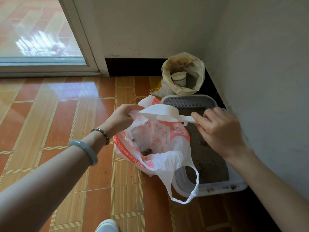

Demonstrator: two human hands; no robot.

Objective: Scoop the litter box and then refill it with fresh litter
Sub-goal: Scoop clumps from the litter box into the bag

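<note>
Item: my left hand (124, 115) pinches the waste bag (155, 146) mouth wide. Right hand (219, 129), three o'clock, grips scoop (163, 113) above it, likely for dumping clumps.

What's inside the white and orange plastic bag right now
Inside the plastic bag, a few dark clumps lie at the bottom. Crumpled bag folds hide the rest of the bottom, so more may be there.

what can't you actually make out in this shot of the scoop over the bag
Head view only:
- Scoop contents: seen side-on, its bowl interior is hidden.
- Litter box left side: covered by the plastic bag.
- Print on the bag: crumpled and blurred, unreadable.
- Yellowish bag in the corner: contents below the paper cup are hidden.
</note>
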